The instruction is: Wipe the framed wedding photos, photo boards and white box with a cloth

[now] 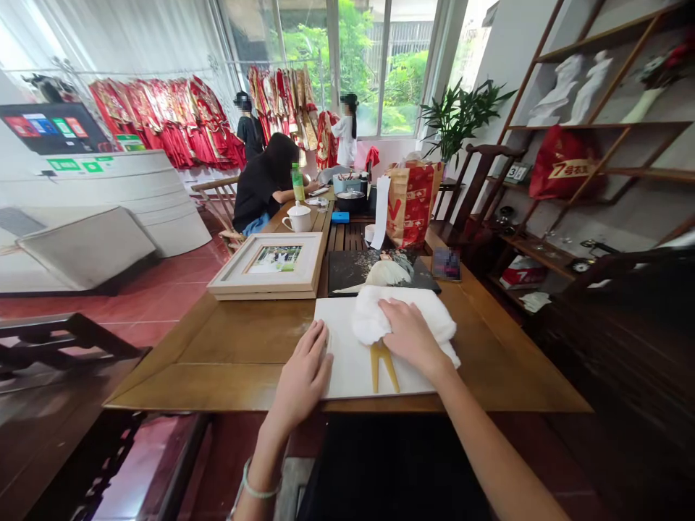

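Observation:
A white flat board [347, 365], like the back of a frame with a gold stand [383, 365], lies at the near edge of the wooden table [239, 347]. My left hand [301, 376] rests flat on the board's left edge, fingers stretched out. My right hand [410, 336] presses down on a white cloth [428, 311] that lies over the board's far right part, fingers curled over it.
A stack of framed photos [271, 264] sits to the left behind the board, a dark photo print [380, 271] straight behind. Farther back are a teapot [298, 215], a red paper bag [413, 202] and a seated person [260, 184]. Shelves [586, 145] stand to the right.

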Demonstrator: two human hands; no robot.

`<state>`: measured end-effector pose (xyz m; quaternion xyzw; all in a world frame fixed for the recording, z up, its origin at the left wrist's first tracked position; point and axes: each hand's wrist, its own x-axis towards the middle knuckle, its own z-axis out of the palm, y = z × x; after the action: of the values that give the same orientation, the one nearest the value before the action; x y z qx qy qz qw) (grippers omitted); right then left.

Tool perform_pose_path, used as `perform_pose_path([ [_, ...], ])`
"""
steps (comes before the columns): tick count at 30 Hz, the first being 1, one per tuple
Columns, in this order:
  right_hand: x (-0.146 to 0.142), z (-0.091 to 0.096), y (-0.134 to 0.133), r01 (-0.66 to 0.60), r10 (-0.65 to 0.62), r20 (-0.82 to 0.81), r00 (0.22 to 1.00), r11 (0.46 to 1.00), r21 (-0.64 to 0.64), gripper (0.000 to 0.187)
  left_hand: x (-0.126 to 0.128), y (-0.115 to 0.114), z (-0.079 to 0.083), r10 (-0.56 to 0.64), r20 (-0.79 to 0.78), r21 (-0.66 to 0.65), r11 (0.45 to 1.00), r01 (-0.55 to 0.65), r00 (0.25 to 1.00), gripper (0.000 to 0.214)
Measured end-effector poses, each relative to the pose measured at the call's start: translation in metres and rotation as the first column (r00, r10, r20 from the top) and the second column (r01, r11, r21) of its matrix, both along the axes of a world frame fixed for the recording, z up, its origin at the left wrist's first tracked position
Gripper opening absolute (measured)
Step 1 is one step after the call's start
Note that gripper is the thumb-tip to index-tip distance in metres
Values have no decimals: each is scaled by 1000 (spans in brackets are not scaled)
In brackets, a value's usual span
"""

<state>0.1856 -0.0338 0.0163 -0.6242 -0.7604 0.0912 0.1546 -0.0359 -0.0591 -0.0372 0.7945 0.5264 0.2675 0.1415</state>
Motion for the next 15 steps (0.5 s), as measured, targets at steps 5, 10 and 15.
perform_pose_path([
  [5, -17, -9, -53, -120, 121, -22, 992, 991, 51, 70, 1, 1, -2, -2, 0, 6, 1000, 2, 1000, 49],
  [10, 0, -12, -110, -269, 275, -151, 950, 961, 61, 67, 2, 1, -2, 10, -11, 3, 1000, -10, 1000, 51],
  [15, 19, -13, -91, -233, 232, -223, 947, 972, 24, 74, 0, 0, -3, 3, 12, 27, 1000, -3, 1000, 48],
])
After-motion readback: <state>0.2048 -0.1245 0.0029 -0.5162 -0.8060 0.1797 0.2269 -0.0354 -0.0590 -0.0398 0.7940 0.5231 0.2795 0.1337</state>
